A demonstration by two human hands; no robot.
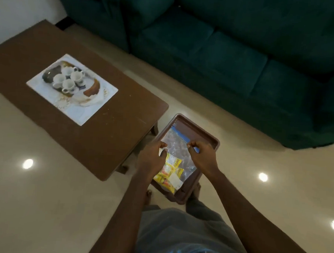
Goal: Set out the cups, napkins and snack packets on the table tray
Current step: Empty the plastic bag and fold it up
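A dark green sofa [223, 52] runs behind and to the right of the brown coffee table [104, 133], with pale glossy floor [44, 197] between them and all round the table; on the table top, towards its far left end, lies a white printed mat [98, 96]; four white cups [68, 84] stand clustered on the mat, with a grey pot [49, 76] just beside them on the side away from the sofa.

Off the table's near right corner, in front of the person, is a brown tray [200, 131]; what bears it cannot be told; a clear zip bag [177, 142] with a blue strip lies in this tray, and the yellow snack packets [172, 170] are inside the bag at its near end.

Both hands are on the bag; the left hand [151, 158], on the table side, has its fingers curled and pinches the bag's edge; the right hand [203, 156], on the side away from the table, pinches the bag at the blue strip with curled fingers.
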